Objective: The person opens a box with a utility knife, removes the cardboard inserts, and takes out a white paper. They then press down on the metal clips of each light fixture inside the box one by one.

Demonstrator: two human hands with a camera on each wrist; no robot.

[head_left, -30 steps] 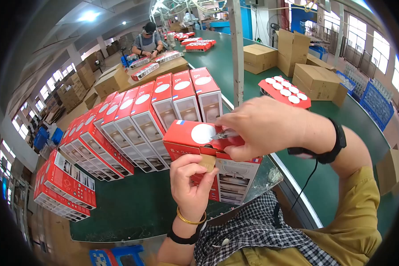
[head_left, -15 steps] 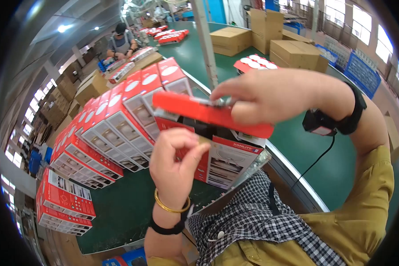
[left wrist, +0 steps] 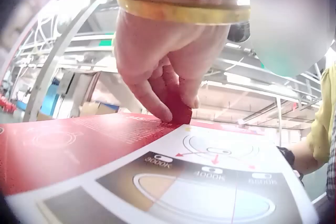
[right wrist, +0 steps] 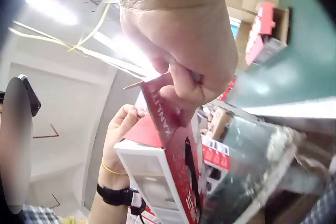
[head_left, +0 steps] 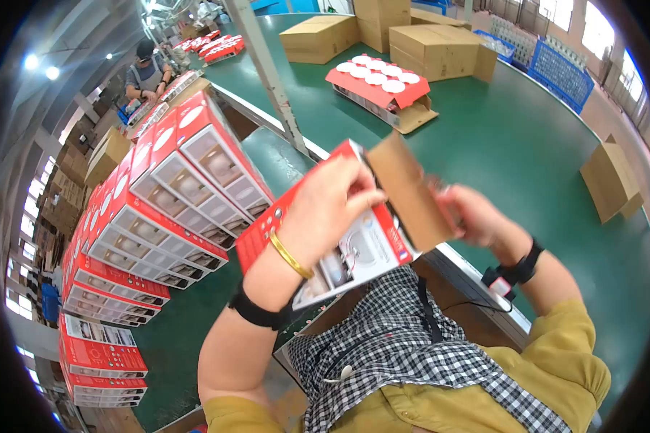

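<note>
A red and white printed carton, with light fittings pictured on it, is tilted in front of the person's body. Its end flap stands raised, brown inside facing the left hand. With thumb and fingers, the left hand pinches a small red flap at the carton's edge. On the other side, the right hand grips the end flap, blurred in the head view. In the right wrist view its curled fingers hold the flap's red outer side, lettered XANLITE.
A row of similar cartons stands at the left on the green table. Beyond a metal post is a green conveyor bearing a red pack with white discs and brown boxes. Another person works farther back.
The carton has gone from upright to tilted, its end swung to the right. The left hand moved from its front to its upper edge; the right hand lowered and moved right with the flap.
</note>
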